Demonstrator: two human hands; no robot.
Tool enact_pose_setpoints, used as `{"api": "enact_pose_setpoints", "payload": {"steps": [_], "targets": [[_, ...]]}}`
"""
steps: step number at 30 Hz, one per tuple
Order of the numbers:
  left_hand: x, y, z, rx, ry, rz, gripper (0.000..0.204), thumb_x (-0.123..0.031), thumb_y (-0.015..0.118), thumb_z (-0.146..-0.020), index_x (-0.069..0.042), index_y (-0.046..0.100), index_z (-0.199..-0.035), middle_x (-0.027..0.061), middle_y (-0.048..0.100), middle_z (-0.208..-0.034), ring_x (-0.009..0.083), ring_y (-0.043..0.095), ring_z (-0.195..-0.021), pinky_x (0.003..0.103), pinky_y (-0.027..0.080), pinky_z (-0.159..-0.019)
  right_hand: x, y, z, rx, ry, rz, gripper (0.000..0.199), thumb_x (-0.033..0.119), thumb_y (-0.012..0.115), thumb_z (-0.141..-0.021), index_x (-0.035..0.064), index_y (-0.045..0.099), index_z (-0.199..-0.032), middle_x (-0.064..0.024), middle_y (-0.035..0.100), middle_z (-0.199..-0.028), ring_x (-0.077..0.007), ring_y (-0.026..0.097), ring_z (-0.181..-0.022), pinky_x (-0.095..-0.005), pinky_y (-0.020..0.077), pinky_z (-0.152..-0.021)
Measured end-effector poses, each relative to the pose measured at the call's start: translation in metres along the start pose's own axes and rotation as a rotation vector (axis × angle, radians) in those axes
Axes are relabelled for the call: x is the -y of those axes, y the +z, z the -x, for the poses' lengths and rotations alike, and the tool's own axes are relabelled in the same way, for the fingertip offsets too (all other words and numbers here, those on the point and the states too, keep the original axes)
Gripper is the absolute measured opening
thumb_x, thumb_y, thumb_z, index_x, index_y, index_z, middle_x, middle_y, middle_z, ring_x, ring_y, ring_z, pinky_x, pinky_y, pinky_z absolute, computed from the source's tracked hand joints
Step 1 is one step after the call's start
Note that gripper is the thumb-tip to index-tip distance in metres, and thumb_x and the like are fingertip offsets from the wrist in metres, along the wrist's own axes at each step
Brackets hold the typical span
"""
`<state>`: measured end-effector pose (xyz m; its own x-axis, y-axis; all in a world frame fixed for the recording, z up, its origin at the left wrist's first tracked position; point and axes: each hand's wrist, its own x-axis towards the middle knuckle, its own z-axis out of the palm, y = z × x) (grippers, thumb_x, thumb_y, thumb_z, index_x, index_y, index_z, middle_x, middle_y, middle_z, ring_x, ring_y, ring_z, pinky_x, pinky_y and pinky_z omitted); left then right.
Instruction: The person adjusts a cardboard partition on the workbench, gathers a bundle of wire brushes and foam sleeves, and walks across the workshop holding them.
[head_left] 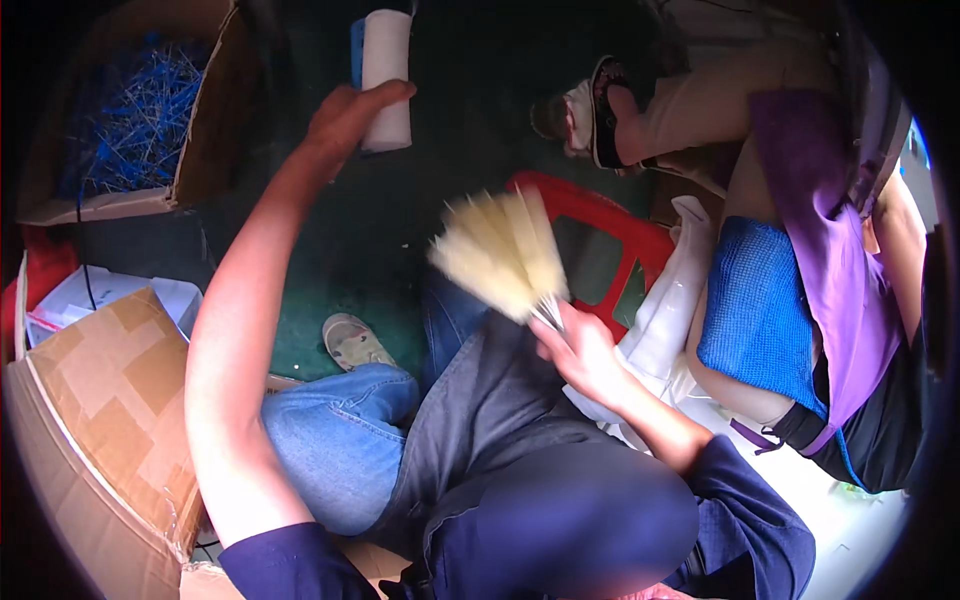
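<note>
My left hand (350, 115) is stretched far forward, its fingers closed round a white cylinder (387, 60) that looks like a roll. Something blue (357, 50) shows just behind the roll's left side. Nearer to my lap, my right hand (585, 355) grips a bundle of cream bristle brushes (505, 250) by their thin metallic stems. The bristle ends fan out up and to the left, above my knee. How many brushes are in the bundle cannot be made out.
At the far left stands a cardboard box (195, 130) with a tangle of thin blue pieces (145, 115). Below it are a white plastic container (170, 295) and a taped carton (120, 390). A red stool (590, 210) and a seated person in a purple apron (800, 200) are on the right.
</note>
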<state>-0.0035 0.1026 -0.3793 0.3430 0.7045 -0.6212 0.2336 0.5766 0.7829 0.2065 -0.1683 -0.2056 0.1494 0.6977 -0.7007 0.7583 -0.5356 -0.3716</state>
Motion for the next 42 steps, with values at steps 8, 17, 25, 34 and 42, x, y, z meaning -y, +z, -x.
{"api": "enact_pose_setpoints", "payload": {"steps": [8, 17, 25, 34, 42], "targets": [[-0.022, 0.011, 0.008, 0.035, -0.111, -0.069, 0.079, -0.052, 0.072, -0.069, 0.009, 0.055, -0.117, 0.0185, 0.063, -0.101, 0.0265, 0.062, -0.093, 0.037, 0.047, -0.080, -0.039, -0.075, 0.115, -0.158, -0.060, 0.449, 0.021, 0.001, 0.061, -0.070, 0.0023, 0.052, -0.089, -0.0180, 0.059, -0.068, -0.0397, 0.061, -0.063, -0.0474, 0.0497, -0.058], [-0.084, 0.031, 0.006, 0.012, -0.172, 0.034, 0.072, -0.054, 0.069, -0.071, -0.001, 0.055, -0.118, 0.0117, 0.062, -0.094, 0.0226, 0.060, -0.084, 0.034, 0.043, -0.072, -0.122, -0.085, 0.124, -0.206, -0.428, 0.322, 0.018, 0.003, 0.063, -0.067, 0.0015, 0.053, -0.083, -0.0173, 0.058, -0.077, -0.0329, 0.060, -0.068, -0.0435, 0.0478, -0.067], [-0.125, 0.094, 0.056, -0.030, -0.324, 0.590, 0.036, -0.052, 0.063, -0.078, -0.019, 0.053, -0.089, -0.0026, 0.054, -0.066, 0.0085, 0.043, -0.045, 0.025, 0.020, -0.041, -0.110, -0.055, 0.127, -0.335, -0.254, 0.227, 0.056, 0.002, 0.058, -0.064, -0.0012, 0.059, -0.120, -0.0265, 0.061, -0.107, -0.0431, 0.060, -0.096, -0.0473, 0.0494, -0.087], [-0.183, 0.138, 0.103, 0.083, -0.415, 0.802, 0.040, -0.055, 0.063, -0.076, -0.020, 0.057, -0.094, -0.0028, 0.058, -0.073, 0.0088, 0.051, -0.055, 0.026, 0.021, -0.045, -0.104, -0.063, 0.121, -0.259, -0.117, 0.208, 0.043, 0.010, 0.065, -0.075, 0.0030, 0.058, -0.116, -0.0254, 0.063, -0.097, -0.0439, 0.062, -0.089, -0.0501, 0.0499, -0.079], [-0.170, 0.124, 0.064, 0.291, -0.321, 0.950, 0.036, -0.052, 0.060, -0.079, -0.018, 0.054, -0.089, -0.0011, 0.057, -0.071, 0.0113, 0.050, -0.053, 0.027, 0.024, -0.042, -0.106, -0.078, 0.099, -0.140, -0.010, 0.255, 0.025, 0.018, 0.064, -0.085, 0.0029, 0.059, -0.104, -0.0234, 0.064, -0.087, -0.0436, 0.062, -0.081, -0.0491, 0.0495, -0.072]]}}
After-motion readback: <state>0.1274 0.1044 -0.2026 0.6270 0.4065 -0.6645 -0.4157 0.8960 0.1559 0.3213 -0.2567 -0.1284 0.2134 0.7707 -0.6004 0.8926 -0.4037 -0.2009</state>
